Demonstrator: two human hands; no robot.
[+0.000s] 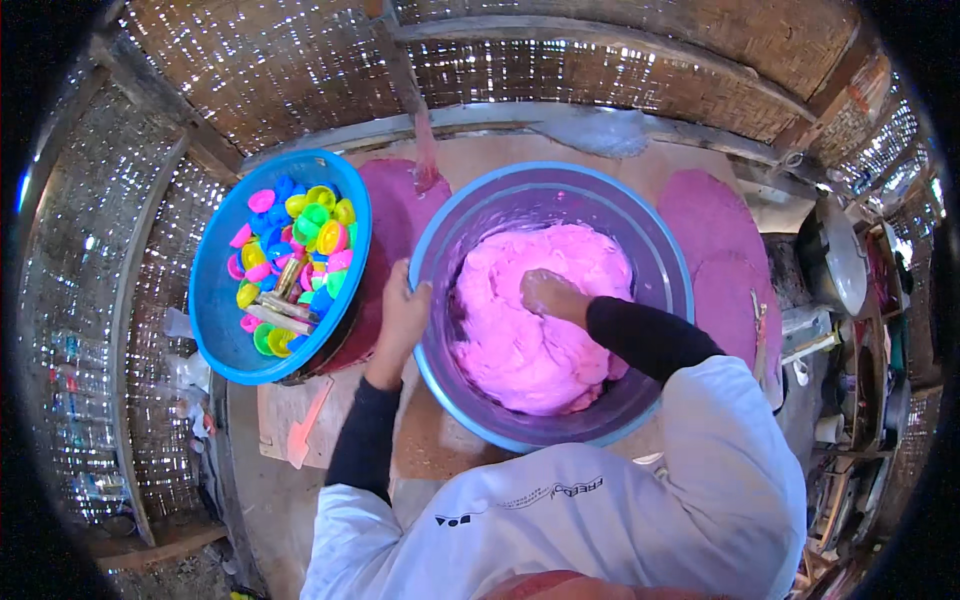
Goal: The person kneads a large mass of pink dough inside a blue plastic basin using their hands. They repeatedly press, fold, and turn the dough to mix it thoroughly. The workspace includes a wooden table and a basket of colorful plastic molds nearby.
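A loose white shirt [640, 530] is worn, its front marked with small dark lettering [582, 488]; below its wide sleeves, the forearms are covered by close-fitting black undersleeves [364, 435].

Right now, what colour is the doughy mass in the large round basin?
The doughy mass is bright pink, seen best in the head view.

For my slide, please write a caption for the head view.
Right hand in a pink mass, left hand at the basin rim, a blue tub of colourful cups nearby.
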